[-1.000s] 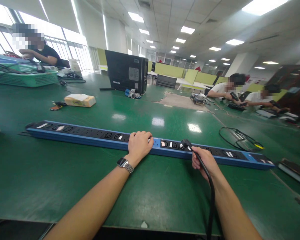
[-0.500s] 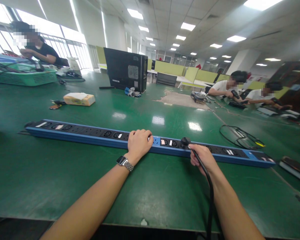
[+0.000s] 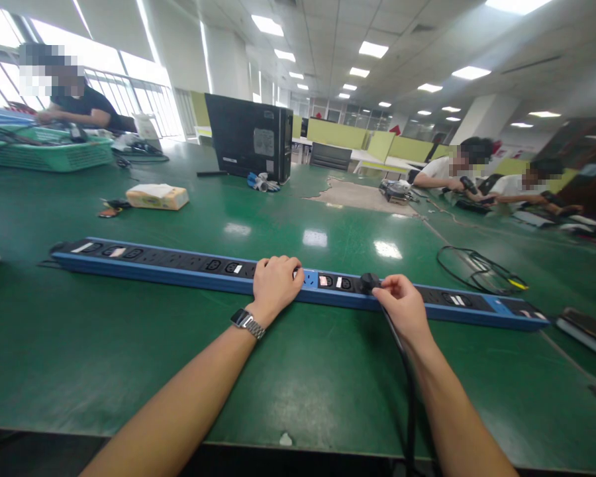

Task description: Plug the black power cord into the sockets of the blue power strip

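Note:
A long blue power strip (image 3: 179,268) with black sockets lies across the green table (image 3: 129,344). My left hand (image 3: 275,283), with a watch on its wrist, rests curled over the strip near its middle and presses on it. My right hand (image 3: 402,308) pinches a black plug (image 3: 369,283) that sits on a socket of the strip, just right of my left hand. The plug's black cable (image 3: 406,384) runs back along my right forearm and off the table's near edge.
A black computer case (image 3: 248,138), a tissue box (image 3: 155,197) and a green basket (image 3: 44,152) stand further back. A coiled black cable (image 3: 479,270) lies at the right. One person sits at the far left, two more at the far right.
My right hand has brought the plug down from above the strip onto a socket, and its fingers have shifted to the plug's top. My left hand has stayed on the strip.

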